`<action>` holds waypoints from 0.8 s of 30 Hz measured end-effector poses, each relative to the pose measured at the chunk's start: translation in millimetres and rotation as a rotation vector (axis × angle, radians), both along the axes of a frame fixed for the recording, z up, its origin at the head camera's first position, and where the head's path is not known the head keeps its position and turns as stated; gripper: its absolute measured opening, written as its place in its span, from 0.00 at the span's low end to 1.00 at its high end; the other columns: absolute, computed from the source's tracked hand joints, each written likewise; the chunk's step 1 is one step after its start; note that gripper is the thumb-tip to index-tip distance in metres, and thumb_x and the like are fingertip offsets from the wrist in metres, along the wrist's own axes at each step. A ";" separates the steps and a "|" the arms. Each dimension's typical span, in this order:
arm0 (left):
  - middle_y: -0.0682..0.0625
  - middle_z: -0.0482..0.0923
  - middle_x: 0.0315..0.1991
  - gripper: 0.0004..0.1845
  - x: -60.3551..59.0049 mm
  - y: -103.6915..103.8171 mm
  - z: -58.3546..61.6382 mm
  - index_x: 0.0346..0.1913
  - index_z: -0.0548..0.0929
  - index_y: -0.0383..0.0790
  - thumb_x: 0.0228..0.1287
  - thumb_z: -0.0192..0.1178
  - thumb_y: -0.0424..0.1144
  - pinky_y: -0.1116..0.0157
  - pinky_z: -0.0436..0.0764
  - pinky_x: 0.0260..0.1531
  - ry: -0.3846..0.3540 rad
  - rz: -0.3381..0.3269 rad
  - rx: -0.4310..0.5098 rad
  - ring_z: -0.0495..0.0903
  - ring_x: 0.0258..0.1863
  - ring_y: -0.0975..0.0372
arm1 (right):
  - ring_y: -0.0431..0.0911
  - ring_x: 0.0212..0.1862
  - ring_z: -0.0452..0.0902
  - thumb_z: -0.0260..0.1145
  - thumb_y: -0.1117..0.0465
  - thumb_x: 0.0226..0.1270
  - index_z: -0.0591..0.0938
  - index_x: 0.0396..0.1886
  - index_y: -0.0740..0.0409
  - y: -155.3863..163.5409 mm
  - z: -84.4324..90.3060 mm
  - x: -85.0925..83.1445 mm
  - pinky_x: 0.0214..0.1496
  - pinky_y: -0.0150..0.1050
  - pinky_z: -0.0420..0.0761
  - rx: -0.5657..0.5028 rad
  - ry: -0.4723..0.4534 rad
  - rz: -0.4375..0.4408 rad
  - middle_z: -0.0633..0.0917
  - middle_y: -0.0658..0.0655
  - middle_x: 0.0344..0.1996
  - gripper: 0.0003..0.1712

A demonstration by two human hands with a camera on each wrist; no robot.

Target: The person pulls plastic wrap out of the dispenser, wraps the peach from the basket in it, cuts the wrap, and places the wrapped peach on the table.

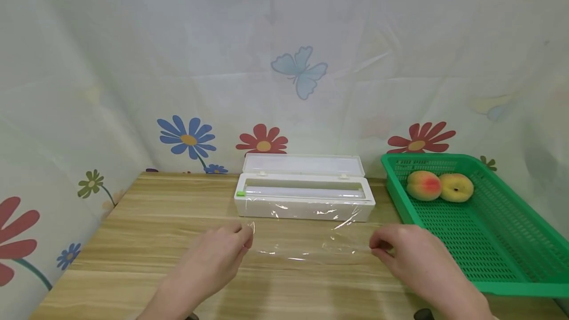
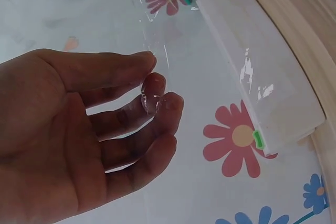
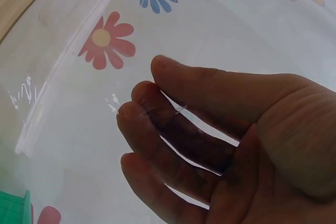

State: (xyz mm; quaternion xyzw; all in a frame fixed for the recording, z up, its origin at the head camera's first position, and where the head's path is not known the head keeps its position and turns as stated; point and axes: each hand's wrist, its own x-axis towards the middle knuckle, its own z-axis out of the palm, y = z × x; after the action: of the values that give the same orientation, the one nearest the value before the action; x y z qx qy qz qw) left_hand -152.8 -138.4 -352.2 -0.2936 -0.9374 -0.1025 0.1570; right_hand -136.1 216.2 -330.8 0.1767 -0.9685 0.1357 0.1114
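A clear sheet of plastic wrap [image 1: 302, 248] stretches between both hands, in front of a white wrap dispenser box [image 1: 304, 209] with its lid [image 1: 302, 164] raised. My left hand [image 1: 222, 251] pinches the sheet's left corner between thumb and fingers. The opposite corner is pinched by my right hand [image 1: 411, 256]. Inside the box lies the wrap roll [image 1: 302, 192], and the sheet comes over the box's front edge. A small green slider [image 1: 241, 193] sits at the left end of that edge. In the wrist views, film clings to the fingertips of each hand.
To the right stands a green plastic basket [image 1: 471, 246] with two peaches, one blushed red [image 1: 424, 185] and one yellow [image 1: 456, 187], at its far end. The wood-grain table [image 1: 186, 201] meets a flower-patterned cloth [image 1: 213, 63] behind.
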 end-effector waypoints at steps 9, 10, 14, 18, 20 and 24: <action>0.59 0.69 0.24 0.12 -5.8 0.2 -11.3 0.29 0.77 0.48 0.62 0.68 0.29 0.64 0.72 0.21 -0.100 -0.018 -0.061 0.71 0.22 0.63 | 0.32 0.29 0.71 0.81 0.62 0.54 0.81 0.24 0.35 1.7 -13.4 -7.3 0.32 0.38 0.76 0.046 -0.034 0.043 0.76 0.32 0.23 0.18; 0.59 0.70 0.24 0.12 -6.2 0.0 -12.4 0.29 0.77 0.48 0.62 0.68 0.29 0.64 0.72 0.21 -0.113 -0.019 -0.065 0.71 0.22 0.63 | 0.32 0.29 0.71 0.81 0.62 0.54 0.81 0.23 0.35 1.5 -14.5 -8.0 0.32 0.38 0.76 0.050 -0.040 0.046 0.75 0.32 0.23 0.18; 0.59 0.69 0.24 0.13 -9.0 -1.8 -17.8 0.28 0.76 0.48 0.62 0.66 0.28 0.65 0.70 0.20 -0.159 -0.045 -0.063 0.69 0.21 0.64 | 0.33 0.28 0.70 0.81 0.63 0.55 0.82 0.23 0.37 0.1 -19.3 -11.3 0.30 0.37 0.75 0.053 -0.077 0.059 0.76 0.33 0.23 0.17; 0.61 0.66 0.22 0.16 -11.8 -2.7 -21.4 0.25 0.74 0.49 0.62 0.64 0.25 0.67 0.67 0.19 -0.199 -0.072 -0.058 0.65 0.20 0.66 | 0.33 0.26 0.68 0.80 0.64 0.54 0.81 0.21 0.38 -1.4 -25.0 -14.1 0.29 0.36 0.73 0.052 -0.103 0.092 0.74 0.34 0.21 0.18; 0.61 0.64 0.20 0.17 -12.8 -3.0 -22.6 0.24 0.73 0.49 0.60 0.63 0.24 0.68 0.67 0.19 -0.214 -0.079 -0.059 0.64 0.20 0.66 | 0.33 0.25 0.67 0.80 0.65 0.54 0.80 0.20 0.38 -2.2 -28.1 -15.3 0.27 0.35 0.71 0.057 -0.118 0.113 0.73 0.34 0.20 0.19; 0.62 0.65 0.19 0.18 -15.0 -3.7 -25.6 0.22 0.73 0.49 0.56 0.63 0.22 0.68 0.67 0.19 -0.231 -0.091 -0.059 0.64 0.19 0.67 | 0.33 0.24 0.66 0.80 0.66 0.52 0.79 0.18 0.39 -2.2 -34.6 -17.1 0.25 0.35 0.70 0.081 -0.158 0.173 0.72 0.35 0.19 0.20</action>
State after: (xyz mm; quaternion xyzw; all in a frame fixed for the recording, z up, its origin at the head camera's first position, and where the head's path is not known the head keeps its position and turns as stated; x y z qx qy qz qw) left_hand -167.8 -142.1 -377.7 -0.3264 -0.9376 -0.1149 0.0346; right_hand -153.2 214.0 -365.4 0.2525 -0.9601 0.1190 0.0154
